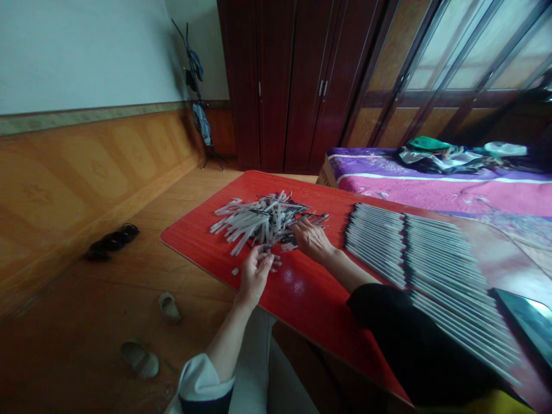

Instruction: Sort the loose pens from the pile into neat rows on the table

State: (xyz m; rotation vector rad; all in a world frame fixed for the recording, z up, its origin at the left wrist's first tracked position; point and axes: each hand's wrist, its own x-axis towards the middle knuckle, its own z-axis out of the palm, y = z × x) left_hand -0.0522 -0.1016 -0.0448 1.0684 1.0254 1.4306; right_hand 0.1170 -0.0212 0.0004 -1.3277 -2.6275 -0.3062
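A loose heap of whitish translucent plastic tubes (244,221) lies on the red tabletop, mixed with thin black rods (317,218) on its right side. At the heap's near edge is my left hand (256,270), palm turned inward and fingers curled together around something small that I cannot make out. Fingers bent down, my right hand (311,238) reaches into the right side of the heap among the black rods; its fingertips are partly hidden. To the right, slim white sticks with black ends (375,241), pen-like, lie side by side in two long rows.
The red table (302,305) has a small white scrap (235,271) near its front edge. A dark flat screen-like device (524,322) lies at far right. Beyond stands a bed (371,172) with clothes. Slippers (140,357) and a dark bundle (112,240) are on the floor.
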